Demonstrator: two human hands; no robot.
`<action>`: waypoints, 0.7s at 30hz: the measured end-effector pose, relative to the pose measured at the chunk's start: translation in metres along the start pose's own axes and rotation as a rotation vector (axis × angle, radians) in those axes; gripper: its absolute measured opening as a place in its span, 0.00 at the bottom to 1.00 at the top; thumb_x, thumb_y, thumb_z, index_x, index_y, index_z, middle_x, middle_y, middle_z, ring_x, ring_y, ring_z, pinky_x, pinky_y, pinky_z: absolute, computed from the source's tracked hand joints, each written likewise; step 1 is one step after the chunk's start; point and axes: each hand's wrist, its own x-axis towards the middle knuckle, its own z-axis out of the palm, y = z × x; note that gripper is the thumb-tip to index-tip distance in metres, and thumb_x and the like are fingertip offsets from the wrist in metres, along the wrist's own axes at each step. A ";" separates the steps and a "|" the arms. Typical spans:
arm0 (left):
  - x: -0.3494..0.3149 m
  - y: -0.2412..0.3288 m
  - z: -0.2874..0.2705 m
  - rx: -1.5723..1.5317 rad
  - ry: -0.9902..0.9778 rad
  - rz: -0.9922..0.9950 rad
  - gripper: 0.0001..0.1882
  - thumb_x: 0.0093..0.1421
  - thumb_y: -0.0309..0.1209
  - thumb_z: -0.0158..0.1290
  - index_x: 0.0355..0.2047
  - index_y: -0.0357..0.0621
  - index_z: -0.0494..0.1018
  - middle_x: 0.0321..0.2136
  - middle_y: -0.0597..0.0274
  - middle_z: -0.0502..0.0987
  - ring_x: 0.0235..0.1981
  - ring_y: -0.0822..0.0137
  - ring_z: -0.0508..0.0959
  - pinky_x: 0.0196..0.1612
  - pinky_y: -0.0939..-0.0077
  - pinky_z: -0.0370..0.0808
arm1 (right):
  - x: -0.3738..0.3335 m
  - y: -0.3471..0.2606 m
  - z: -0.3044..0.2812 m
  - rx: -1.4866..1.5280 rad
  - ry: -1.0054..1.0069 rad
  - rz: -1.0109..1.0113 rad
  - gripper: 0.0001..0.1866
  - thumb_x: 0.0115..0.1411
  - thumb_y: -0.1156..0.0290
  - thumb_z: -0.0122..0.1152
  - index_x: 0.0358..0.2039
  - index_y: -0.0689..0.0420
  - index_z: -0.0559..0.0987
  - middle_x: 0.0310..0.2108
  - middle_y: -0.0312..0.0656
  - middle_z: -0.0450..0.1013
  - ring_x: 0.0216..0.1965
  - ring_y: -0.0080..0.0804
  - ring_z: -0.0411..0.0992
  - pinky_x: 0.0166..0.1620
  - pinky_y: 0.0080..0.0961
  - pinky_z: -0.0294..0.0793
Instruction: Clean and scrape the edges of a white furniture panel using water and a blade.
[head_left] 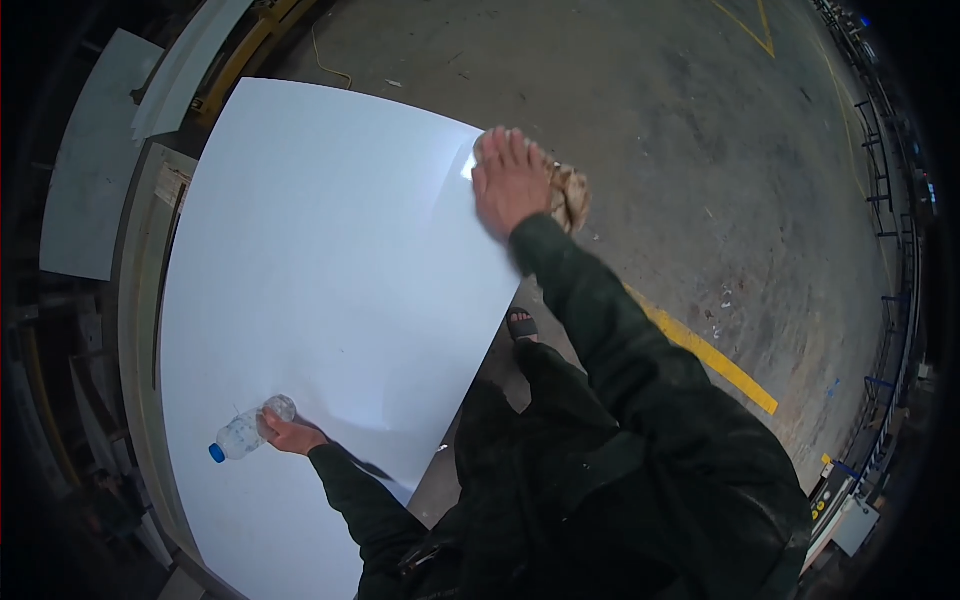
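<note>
A large glossy white panel lies flat in front of me. My right hand is stretched out to its far right edge, fingers spread flat and pressing a crumpled beige rag against the panel's edge. My left hand rests near the panel's near left part and grips a small clear plastic bottle with a blue cap, lying tilted on the surface. Both arms wear dark green sleeves.
A grey concrete floor with a yellow painted line lies to the right. My sandalled foot stands by the panel's right edge. More pale sheets and a metal frame are stacked at the left. Blue railings run along the far right.
</note>
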 end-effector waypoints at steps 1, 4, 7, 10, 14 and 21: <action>0.001 -0.006 -0.004 0.004 -0.006 -0.002 0.31 0.70 0.47 0.53 0.59 0.29 0.71 0.58 0.43 0.74 0.56 0.46 0.76 0.63 0.57 0.73 | -0.002 -0.003 -0.003 -0.001 -0.054 0.031 0.30 0.72 0.57 0.47 0.68 0.61 0.67 0.70 0.54 0.64 0.73 0.52 0.56 0.75 0.49 0.50; 0.009 -0.020 -0.019 -0.050 -0.004 -0.033 0.31 0.70 0.47 0.53 0.61 0.31 0.70 0.58 0.43 0.73 0.56 0.46 0.75 0.63 0.55 0.72 | -0.087 -0.050 -0.017 0.144 -0.218 0.019 0.37 0.70 0.54 0.51 0.71 0.65 0.61 0.73 0.59 0.57 0.76 0.57 0.50 0.76 0.53 0.45; 0.004 -0.008 -0.020 -0.035 -0.003 -0.092 0.32 0.70 0.48 0.52 0.63 0.34 0.69 0.58 0.42 0.72 0.57 0.45 0.74 0.62 0.53 0.74 | -0.159 -0.073 -0.041 0.322 -0.270 -0.059 0.41 0.69 0.52 0.55 0.73 0.66 0.58 0.75 0.60 0.54 0.77 0.59 0.47 0.77 0.54 0.41; -0.005 0.003 -0.008 0.038 -0.033 -0.065 0.33 0.70 0.52 0.50 0.64 0.36 0.69 0.59 0.42 0.71 0.58 0.43 0.73 0.60 0.53 0.75 | -0.056 -0.020 -0.018 0.073 -0.106 0.187 0.38 0.72 0.52 0.49 0.72 0.67 0.59 0.74 0.61 0.55 0.77 0.56 0.49 0.77 0.50 0.44; 0.009 -0.023 -0.023 0.232 -0.081 -0.056 0.34 0.70 0.54 0.48 0.64 0.40 0.69 0.58 0.42 0.71 0.57 0.42 0.73 0.58 0.52 0.77 | -0.075 -0.032 -0.009 0.083 -0.143 0.245 0.39 0.73 0.52 0.47 0.73 0.68 0.56 0.76 0.61 0.50 0.78 0.58 0.44 0.78 0.50 0.39; 0.016 -0.042 -0.023 0.201 -0.088 0.109 0.31 0.70 0.57 0.48 0.54 0.39 0.72 0.50 0.44 0.75 0.50 0.48 0.76 0.53 0.50 0.77 | -0.039 0.009 -0.002 0.077 -0.012 0.401 0.38 0.73 0.53 0.49 0.72 0.70 0.57 0.74 0.65 0.52 0.77 0.60 0.46 0.78 0.50 0.41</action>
